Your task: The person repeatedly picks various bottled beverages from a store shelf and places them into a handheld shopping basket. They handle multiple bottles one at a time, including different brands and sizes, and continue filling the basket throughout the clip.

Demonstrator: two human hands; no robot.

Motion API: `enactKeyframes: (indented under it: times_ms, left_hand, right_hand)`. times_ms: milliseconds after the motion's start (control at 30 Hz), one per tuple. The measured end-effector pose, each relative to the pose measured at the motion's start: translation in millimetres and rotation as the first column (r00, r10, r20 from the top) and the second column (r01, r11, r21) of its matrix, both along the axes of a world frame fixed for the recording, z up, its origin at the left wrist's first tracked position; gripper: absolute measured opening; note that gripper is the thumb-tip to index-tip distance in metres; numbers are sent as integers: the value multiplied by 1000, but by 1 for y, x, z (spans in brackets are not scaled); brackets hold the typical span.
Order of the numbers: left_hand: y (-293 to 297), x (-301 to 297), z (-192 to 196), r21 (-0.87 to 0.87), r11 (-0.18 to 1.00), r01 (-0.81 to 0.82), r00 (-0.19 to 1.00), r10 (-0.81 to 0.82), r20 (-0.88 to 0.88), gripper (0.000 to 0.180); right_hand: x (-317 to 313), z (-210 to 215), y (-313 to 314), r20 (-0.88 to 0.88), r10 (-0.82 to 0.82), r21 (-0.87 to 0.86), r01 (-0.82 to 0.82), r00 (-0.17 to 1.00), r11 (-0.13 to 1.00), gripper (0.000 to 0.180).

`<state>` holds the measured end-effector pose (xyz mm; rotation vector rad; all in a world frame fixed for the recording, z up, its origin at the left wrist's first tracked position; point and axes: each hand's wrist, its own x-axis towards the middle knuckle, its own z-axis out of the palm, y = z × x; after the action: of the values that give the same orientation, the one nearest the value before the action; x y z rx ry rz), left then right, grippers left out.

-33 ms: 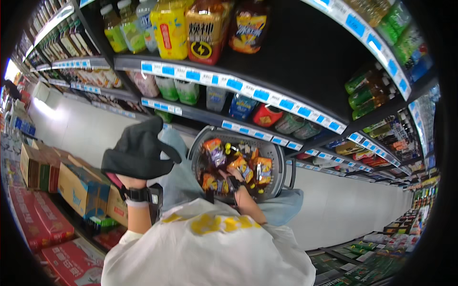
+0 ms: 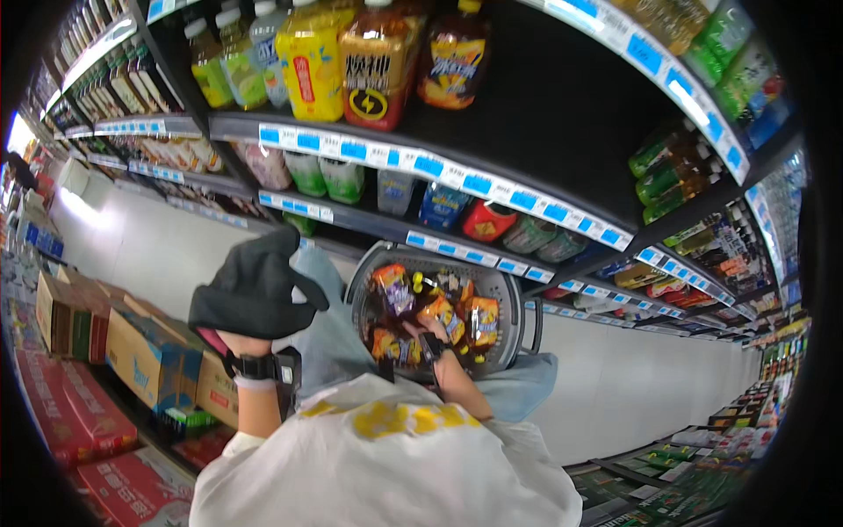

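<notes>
Left hand (image 2: 243, 343): raised, mostly hidden by black cloth (image 2: 250, 285), grip cannot be told; right hand (image 2: 428, 326): held well apart, lowered among orange-labelled bottles (image 2: 484, 321), grip likewise undeterminable; bottles contained in grey basket (image 2: 514, 299), labels boldly lettered; beyond, shelf (image 2: 527, 114) edged with blue-and-white price tags (image 2: 428, 164), yellow-labelled drink (image 2: 309, 75) displayed

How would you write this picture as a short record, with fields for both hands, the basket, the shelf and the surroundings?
Left hand: black-covered, raised left of the basket
Right hand: inside the basket, among bottles
Basket: grey, its bottles orange-labelled
Shelf: drinks above blue-and-white tags
Surroundings: cardboard cartons at left
</notes>
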<state>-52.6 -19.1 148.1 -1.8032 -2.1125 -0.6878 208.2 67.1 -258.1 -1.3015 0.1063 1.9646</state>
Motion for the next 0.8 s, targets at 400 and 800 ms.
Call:
enactKeyframes:
  times_ms: [400, 800]
  left_hand:
    - [0, -22, -26, 124, 991, 42, 902, -91, 421, 34]
    - [-30, -30, -32, 65, 996, -55, 995, 50, 84, 56]
  right_hand:
    - [15, 310, 109, 692, 159, 680, -710, 704, 183, 16]
    - [-57, 461, 315, 744, -486, 601, -777, 459, 187, 98]
